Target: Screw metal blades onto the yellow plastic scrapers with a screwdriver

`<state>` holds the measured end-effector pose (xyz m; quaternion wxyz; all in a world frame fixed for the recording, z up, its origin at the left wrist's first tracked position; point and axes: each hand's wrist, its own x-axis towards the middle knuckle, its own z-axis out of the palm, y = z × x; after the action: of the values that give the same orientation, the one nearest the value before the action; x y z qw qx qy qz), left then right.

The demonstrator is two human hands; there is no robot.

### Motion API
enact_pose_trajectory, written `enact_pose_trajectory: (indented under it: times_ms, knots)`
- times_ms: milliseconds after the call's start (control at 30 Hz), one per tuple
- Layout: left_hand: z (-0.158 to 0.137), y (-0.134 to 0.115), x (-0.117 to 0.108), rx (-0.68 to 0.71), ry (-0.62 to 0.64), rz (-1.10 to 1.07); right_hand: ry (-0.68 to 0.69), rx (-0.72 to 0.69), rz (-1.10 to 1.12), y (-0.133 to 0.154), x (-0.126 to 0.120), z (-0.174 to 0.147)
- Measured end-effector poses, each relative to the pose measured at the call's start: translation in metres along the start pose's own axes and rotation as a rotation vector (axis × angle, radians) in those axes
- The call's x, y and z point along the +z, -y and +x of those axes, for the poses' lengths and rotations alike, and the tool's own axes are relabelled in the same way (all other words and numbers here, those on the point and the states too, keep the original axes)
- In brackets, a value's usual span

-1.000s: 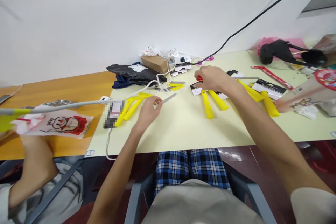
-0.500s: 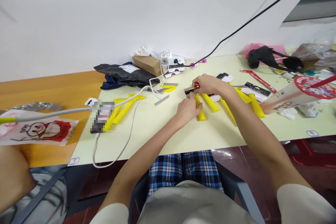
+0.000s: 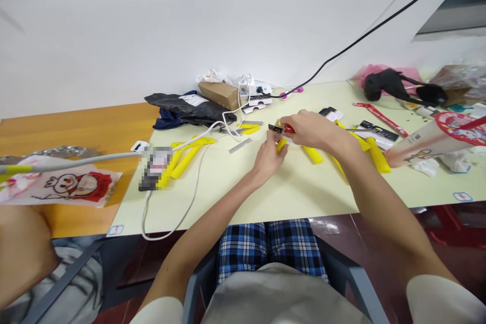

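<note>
Short yellow plastic handle (image 3: 281,145) with a small black card (image 3: 275,128) at its upper end: just right of frame centre, above the bench (image 3: 235,197). Left hand (image 3: 266,158) gripping it, fingers bent round; exact contact partly hidden. Right hand (image 3: 309,129) closed round a glossy red handle (image 3: 289,128), up against the card. Thin grey metal rod (image 3: 353,130) shows right of that wrist, probably the same tool.

Handling, judged by eye: yellow handle light, stiff, perhaps a little slick; best held mid-length. Card thin, likely to bend under a pinch; better left unsqueezed.

Around: more long yellow plastic handles (image 3: 313,155) right of centre, partly under the right forearm. Flat grey metal strip (image 3: 240,146) left of the hands; its edges may be sharp. Looped white cable (image 3: 193,192) lower left, sagging past the bench's near edge; could snag a sleeve.

Room: widest bare stretch lies at lower centre, toward the lap. Right side tight: tall translucent plastic cup (image 3: 415,142) close by the handles.
</note>
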<state>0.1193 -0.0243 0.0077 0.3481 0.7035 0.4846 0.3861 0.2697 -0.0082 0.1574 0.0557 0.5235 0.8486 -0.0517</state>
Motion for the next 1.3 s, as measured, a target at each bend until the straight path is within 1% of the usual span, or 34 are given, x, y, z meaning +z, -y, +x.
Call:
enact_pose_trajectory:
  times_ms: [67,133,267,333,367,433,533,600,633,667,700,800,833,867,933,967,1033,1100,1167,1233,1300]
  knots:
    - [-0.002,0.003,-0.011,0.035,-0.095,-0.141,-0.037,-0.039,0.048,0.009,-0.009,-0.010]
    - [-0.005,0.006,-0.022,0.042,-0.145,-0.288,-0.054,-0.090,0.107,0.020,-0.019,-0.016]
    - [-0.007,0.010,-0.032,0.053,-0.188,-0.599,-0.037,-0.231,0.211,0.038,-0.039,-0.014]
    - [-0.005,0.010,-0.033,0.052,-0.194,-0.758,-0.068,-0.292,0.262,0.043,-0.051,-0.010]
    - [-0.003,0.010,-0.034,0.041,-0.185,-0.834,-0.120,-0.309,0.292,0.045,-0.058,-0.009]
    - [0.000,0.009,-0.036,-0.001,-0.143,-0.970,-0.286,-0.323,0.373,0.048,-0.071,-0.009]
    - [0.002,0.008,-0.039,-0.083,-0.044,-1.148,-0.611,-0.317,0.567,0.052,-0.088,-0.013]
    - [0.002,0.009,-0.041,-0.127,0.015,-1.223,-0.820,-0.319,0.695,0.050,-0.094,-0.015]
    - [0.001,0.009,-0.042,-0.141,0.035,-1.235,-0.900,-0.319,0.748,0.048,-0.096,-0.015]
    - [0.001,0.010,-0.042,-0.151,0.046,-1.227,-0.949,-0.310,0.784,0.044,-0.097,-0.015]
    - [0.001,0.010,-0.042,-0.157,0.051,-1.203,-0.969,-0.289,0.808,0.040,-0.097,-0.014]
    - [0.000,0.014,-0.042,-0.150,0.044,-1.095,-0.909,-0.189,0.794,0.030,-0.095,-0.012]
    - [-0.001,0.015,-0.042,-0.138,0.046,-1.063,-0.900,-0.182,0.789,0.028,-0.093,-0.012]
    - [-0.001,0.017,-0.042,-0.119,0.050,-1.042,-0.891,-0.200,0.788,0.027,-0.091,-0.012]
    - [-0.002,0.021,-0.042,-0.071,0.057,-1.023,-0.850,-0.285,0.768,0.025,-0.086,-0.009]
    - [-0.002,0.022,-0.043,-0.051,0.058,-1.021,-0.792,-0.322,0.729,0.023,-0.082,-0.005]
    - [-0.002,0.023,-0.045,-0.041,0.058,-1.027,-0.594,-0.359,0.584,0.018,-0.074,0.006]
    - [-0.001,0.021,-0.048,-0.073,0.059,-1.057,-0.380,-0.348,0.431,0.012,-0.065,0.021]
    - [0.000,0.019,-0.051,-0.116,0.055,-1.108,-0.227,-0.327,0.369,0.006,-0.058,0.033]
    - [0.000,0.018,-0.051,-0.148,0.056,-1.134,-0.147,-0.323,0.372,0.004,-0.055,0.040]
    - [0.000,0.019,-0.050,-0.165,0.058,-1.137,-0.120,-0.324,0.385,0.004,-0.055,0.040]
